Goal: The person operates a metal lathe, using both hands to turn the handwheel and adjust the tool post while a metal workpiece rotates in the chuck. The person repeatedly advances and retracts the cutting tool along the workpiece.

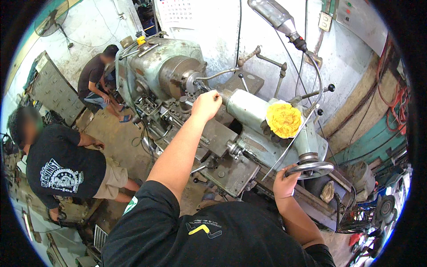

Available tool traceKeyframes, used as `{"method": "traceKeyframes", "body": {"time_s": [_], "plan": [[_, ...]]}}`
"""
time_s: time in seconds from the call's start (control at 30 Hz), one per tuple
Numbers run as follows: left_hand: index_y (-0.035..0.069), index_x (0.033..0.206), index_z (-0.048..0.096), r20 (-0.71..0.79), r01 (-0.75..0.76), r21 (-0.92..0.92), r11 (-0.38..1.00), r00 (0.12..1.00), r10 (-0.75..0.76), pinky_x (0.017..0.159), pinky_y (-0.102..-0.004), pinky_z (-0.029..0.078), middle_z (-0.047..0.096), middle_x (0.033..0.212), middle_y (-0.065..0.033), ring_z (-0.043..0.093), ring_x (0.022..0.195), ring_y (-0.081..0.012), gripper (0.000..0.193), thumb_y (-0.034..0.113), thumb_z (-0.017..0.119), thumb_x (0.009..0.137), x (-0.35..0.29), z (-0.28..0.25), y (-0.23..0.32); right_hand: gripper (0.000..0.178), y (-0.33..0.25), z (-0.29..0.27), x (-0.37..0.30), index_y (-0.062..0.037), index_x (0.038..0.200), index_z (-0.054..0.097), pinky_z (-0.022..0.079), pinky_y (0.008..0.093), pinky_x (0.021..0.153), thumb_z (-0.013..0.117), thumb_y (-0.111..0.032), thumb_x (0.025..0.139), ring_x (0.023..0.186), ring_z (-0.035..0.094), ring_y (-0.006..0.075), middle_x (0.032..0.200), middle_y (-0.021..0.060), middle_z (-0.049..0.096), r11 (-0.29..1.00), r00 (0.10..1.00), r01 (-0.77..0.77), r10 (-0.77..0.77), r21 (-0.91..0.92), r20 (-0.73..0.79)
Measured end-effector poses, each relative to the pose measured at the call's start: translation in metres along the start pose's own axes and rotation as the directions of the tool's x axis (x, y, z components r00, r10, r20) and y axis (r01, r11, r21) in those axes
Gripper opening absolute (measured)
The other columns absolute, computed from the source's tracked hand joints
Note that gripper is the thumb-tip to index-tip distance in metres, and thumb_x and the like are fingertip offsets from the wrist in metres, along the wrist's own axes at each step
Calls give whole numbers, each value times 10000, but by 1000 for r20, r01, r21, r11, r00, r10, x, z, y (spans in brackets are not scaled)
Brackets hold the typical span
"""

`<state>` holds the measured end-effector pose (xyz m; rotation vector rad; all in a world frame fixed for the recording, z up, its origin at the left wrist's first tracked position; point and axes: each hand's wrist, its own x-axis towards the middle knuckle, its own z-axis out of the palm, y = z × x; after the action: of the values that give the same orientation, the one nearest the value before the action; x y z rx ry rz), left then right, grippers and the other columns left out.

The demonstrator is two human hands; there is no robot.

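I stand at a large grey-green lathe. My left hand (207, 106) is closed in front of the chuck (183, 75), close to the nose of the tailstock (249, 106). Whatever its fingers hold, if anything, is hidden. My right hand (285, 183) grips the rim of the tailstock handwheel (311, 169), fingers wrapped round it. On top of the tailstock lies a crumpled yellow cloth (283, 120). A curved, jointed coolant pipe (218, 74) reaches toward the workpiece area at the chuck. Below my left forearm sits the lathe carriage (222, 138) with its tool slides.
A bottle-shaped lamp (278, 20) hangs over the lathe on a bent arm. At left, a person in a black shirt (66, 160) stands near a bench; another person (95, 80) bends beyond the headstock. Black-knobbed levers (331, 88) stick up behind the tailstock. A stone-like lump (327, 191) lies by the bed's end.
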<state>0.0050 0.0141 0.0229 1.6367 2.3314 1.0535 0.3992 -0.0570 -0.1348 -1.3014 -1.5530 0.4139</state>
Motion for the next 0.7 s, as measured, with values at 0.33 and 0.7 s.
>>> {"method": "traceKeyframes", "body": {"time_s": [0.33, 0.7], "plan": [[123, 1116, 730, 59, 32, -8, 999, 998, -31, 874, -491, 545, 748, 1082, -173, 702, 1033, -396, 314, 362, 624, 941, 0, -4, 3, 427, 6, -5, -3, 74, 1272, 444, 507, 405, 859, 633, -13, 900, 888, 608, 304, 962, 162, 582, 997, 995, 69, -66, -33, 77], [94, 1080, 724, -7, -24, -28, 999, 1000, 24, 811, -463, 538, 740, 961, -160, 709, 923, -373, 290, 335, 638, 942, 0, 1, -3, 341, 9, -6, 1, 56, 1169, 564, 539, 466, 829, 666, -98, 882, 938, 657, 387, 1015, 238, 632, 991, 997, -3, 13, -133, 76]]}}
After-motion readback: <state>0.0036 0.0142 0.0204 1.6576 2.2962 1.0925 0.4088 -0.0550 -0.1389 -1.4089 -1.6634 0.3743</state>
